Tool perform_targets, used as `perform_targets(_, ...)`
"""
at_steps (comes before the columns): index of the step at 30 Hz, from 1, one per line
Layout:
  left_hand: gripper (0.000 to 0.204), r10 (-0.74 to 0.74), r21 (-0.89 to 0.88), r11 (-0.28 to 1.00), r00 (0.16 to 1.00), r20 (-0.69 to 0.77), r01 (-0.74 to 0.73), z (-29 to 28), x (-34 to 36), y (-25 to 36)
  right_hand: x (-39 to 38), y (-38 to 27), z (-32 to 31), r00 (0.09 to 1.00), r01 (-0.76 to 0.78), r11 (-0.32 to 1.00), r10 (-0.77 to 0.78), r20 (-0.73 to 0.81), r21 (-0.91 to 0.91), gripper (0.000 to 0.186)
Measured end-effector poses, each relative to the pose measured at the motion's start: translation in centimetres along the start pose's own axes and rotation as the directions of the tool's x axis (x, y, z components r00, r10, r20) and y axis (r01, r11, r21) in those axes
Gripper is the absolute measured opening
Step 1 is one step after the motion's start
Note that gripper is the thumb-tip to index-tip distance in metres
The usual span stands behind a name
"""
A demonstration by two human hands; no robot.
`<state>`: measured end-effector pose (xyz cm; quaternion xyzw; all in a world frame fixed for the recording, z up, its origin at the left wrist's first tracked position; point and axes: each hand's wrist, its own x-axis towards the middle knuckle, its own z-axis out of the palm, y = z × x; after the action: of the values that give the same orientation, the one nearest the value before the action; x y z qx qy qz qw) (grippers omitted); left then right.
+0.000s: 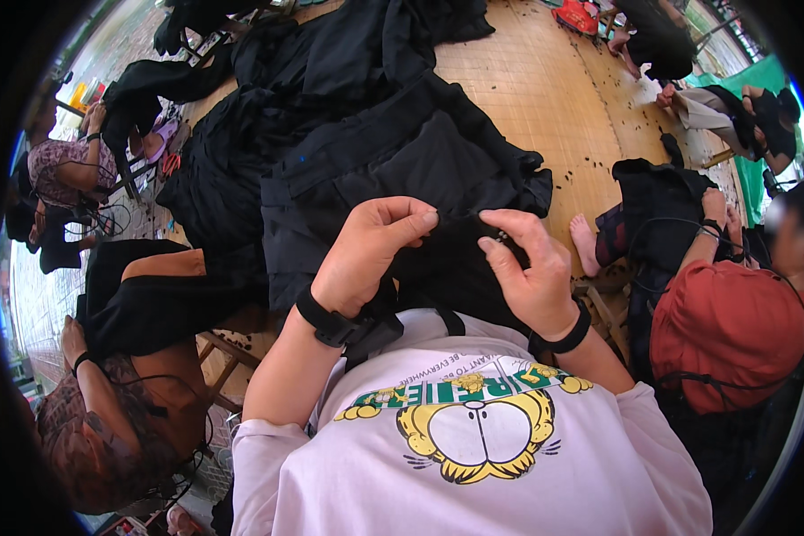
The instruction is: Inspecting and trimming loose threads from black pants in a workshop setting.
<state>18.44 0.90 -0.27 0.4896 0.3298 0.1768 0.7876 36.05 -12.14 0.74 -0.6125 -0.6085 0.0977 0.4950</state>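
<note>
Woven bamboo matting [545,98] covers the floor, with other people seated around its edges and heaps of black cloth spread over it. At far left a person in a patterned top [58,165] sits beside more dark fabric, and lower down another seated person's arm [80,357] shows. Moving inward, the black garment [375,152] stretches from the top of the view down toward the wearer's lap, its long axis running away from the body and its near edge gathered right at the hands. The left hand [371,250], with a dark wristband, is closed in a pinch on a fold of that near edge, fingers curled. Just beside it, the right hand [531,268] pinches the same edge, thumb and forefinger pressed on something small and dark that is too tiny to identify. Both hands sit equally close to the cloth, almost touching each other. At far right a person in a red top [732,330] bends over their own black fabric.
</note>
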Motion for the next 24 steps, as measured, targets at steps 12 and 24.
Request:
perform_targets(12, 0.007, 0.022, -0.262, 0.961, 0.965, -0.262, -0.093, -3.9, -0.2, -0.2, -1.9, 2.3, -4.5, 0.849, -0.444, 0.864, 0.491, -0.196, 0.24, 0.034)
perform_targets(24, 0.007, 0.013, -0.302, 0.948, 0.959, -0.285, -0.102, -5.0, 1.6, -0.7, -1.4, 2.5, -4.1, 0.845, -0.457, 0.848, 0.508, -0.167, 0.27, 0.03)
